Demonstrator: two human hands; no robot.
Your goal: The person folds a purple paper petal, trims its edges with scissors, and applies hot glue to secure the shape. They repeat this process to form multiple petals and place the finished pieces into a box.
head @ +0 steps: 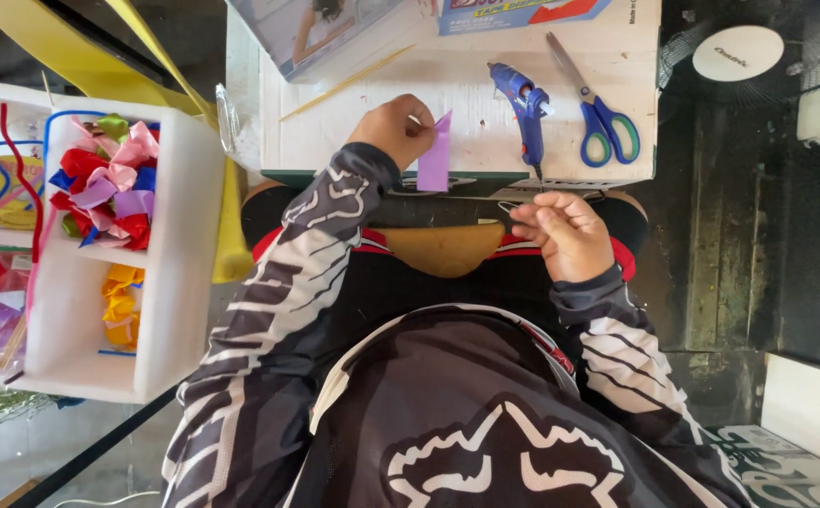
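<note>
The left hand (393, 127) holds a small purple paper strip (434, 155) by its top corner, fingers pinched together on it, so the strip hangs free over the near edge of the white worktop (466, 99), just left of the blue glue gun (526, 108) and the blue-handled scissors (596, 108). The right hand (568, 233) sits lower, near the lap, fingers curled loosely inward; whether they pinch anything I cannot tell. The strip looks light, thin and floppy, easily creased, so a gentle pinch at an edge or corner seems best.
</note>
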